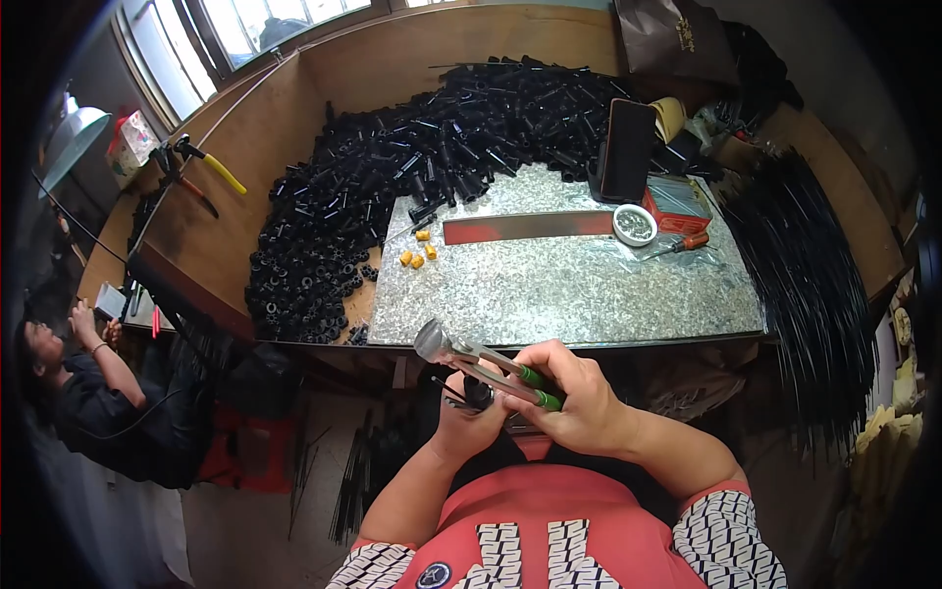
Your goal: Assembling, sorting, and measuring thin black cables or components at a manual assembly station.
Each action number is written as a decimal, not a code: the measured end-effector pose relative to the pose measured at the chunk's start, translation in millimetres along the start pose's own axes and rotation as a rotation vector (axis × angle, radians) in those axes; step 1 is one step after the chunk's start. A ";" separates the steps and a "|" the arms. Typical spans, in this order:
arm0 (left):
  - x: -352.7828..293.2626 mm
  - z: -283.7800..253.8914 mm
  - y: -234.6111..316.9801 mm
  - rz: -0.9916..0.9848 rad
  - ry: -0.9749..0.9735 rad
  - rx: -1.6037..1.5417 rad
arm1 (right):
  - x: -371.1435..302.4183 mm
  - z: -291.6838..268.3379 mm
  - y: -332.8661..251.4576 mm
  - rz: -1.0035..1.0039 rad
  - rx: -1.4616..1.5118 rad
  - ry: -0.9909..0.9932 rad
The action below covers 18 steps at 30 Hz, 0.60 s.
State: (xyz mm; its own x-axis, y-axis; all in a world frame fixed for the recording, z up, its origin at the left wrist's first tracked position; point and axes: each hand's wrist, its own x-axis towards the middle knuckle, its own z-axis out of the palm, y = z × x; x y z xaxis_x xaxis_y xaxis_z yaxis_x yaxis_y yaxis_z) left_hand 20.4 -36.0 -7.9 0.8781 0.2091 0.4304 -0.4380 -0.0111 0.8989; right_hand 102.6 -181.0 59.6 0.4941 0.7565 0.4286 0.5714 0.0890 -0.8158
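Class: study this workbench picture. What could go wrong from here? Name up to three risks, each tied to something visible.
1. The green-handled pincers in the right hand sit close to the left hand, so a slip might pinch it.
2. The black cylindrical part is held off the worktop's near edge; if dropped, it could fall to the floor.
3. The open white bowl of small pieces could spill if knocked.

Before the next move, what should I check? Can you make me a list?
1. Right hand grips the green-handled pliers: ok.
2. Left hand holds a black part: ok.
3. Pliers touching the black part: cannot tell.
4. White dish upright on the speckled board: ok.
5. Yellow pieces inside the dish: not ok, they lie loose on the board.
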 end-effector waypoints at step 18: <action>5.6 -27.9 14.7 -0.112 0.003 -0.362 | -8.3 -59.7 9.8 -0.374 -0.892 0.160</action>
State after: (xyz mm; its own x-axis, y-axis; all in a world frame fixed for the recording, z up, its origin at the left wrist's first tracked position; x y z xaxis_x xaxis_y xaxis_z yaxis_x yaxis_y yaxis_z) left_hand 13.5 -7.7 5.4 0.9240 0.1924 0.3305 -0.3797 0.3582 0.8530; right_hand 143.2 -225.1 71.3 0.2257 0.6768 0.7007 0.9622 -0.2674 -0.0518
